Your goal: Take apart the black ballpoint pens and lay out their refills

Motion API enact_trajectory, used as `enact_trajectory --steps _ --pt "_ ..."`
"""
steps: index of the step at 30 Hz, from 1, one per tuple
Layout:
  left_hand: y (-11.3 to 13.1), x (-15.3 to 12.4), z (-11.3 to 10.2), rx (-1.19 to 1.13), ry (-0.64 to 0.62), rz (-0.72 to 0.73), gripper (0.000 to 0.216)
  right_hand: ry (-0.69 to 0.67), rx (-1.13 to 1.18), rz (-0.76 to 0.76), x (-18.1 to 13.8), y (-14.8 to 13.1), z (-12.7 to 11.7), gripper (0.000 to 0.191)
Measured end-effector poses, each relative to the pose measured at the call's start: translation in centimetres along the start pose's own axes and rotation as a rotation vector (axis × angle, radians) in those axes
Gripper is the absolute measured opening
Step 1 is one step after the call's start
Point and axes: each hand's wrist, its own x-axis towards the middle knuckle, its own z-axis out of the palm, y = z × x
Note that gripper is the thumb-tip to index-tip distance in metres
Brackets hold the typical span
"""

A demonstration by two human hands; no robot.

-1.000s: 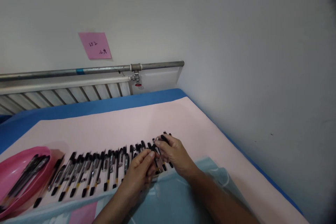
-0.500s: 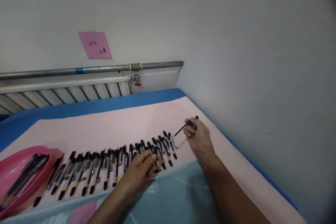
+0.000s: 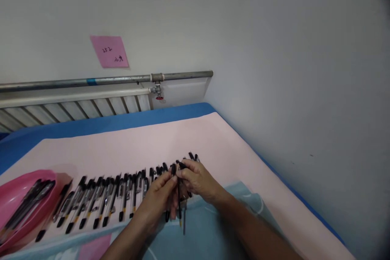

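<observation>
A long row of black pens [image 3: 115,197] lies side by side on a pink sheet [image 3: 137,146]. My two hands meet over the right end of the row. My left hand [image 3: 158,199] pinches the top of a black pen [image 3: 172,189] that hangs almost upright. My right hand [image 3: 198,180] is closed on a thin black refill or pen part [image 3: 179,195] beside it, its tip pointing down at a pale blue cloth [image 3: 210,227]. The fingertips of both hands nearly touch.
A pink dish [image 3: 18,195] with several more black pens sits at the far left. A blue mat [image 3: 106,124] lies under the pink sheet. A radiator [image 3: 67,107], a metal pipe [image 3: 122,78] and a pink sticky note [image 3: 109,51] line the back wall; another wall stands close on the right.
My right hand was out to the right holding a thin black piece in the air; it has come back to the left hand. The left hand now holds its pen upright.
</observation>
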Motion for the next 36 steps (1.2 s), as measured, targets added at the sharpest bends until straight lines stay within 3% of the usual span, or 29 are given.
enact_trajectory --steps 4,9,11,13,19,28,36 --pt "0.7 -0.5 0.2 0.049 -0.029 -0.021 0.028 0.039 -0.023 -0.044 0.0 -0.1 -0.4 0.012" --pt "2.0 -1.2 0.1 0.138 0.031 0.062 0.028 0.394 -0.023 -0.156 0.4 -1.4 -4.8 0.019" --pt "2.2 -1.1 -0.2 0.086 0.057 0.044 0.03 0.494 -0.179 -0.123 0.7 -1.8 -7.1 0.019" --pt "2.1 -0.8 -0.4 0.041 0.068 0.023 0.032 0.549 -0.478 -0.088 0.9 -1.7 -8.8 0.016" --pt "2.3 -0.9 -0.2 0.024 0.052 0.008 0.033 0.551 -0.781 -0.066 2.4 -0.4 -9.3 0.014" --pt "2.6 -0.9 -0.1 0.025 0.044 -0.005 0.028 0.455 -0.875 -0.062 3.0 0.4 -8.6 0.018" --pt "2.4 -1.1 -0.3 0.057 0.009 -0.003 0.023 0.585 -0.926 -0.043 2.3 0.2 -9.2 0.018"
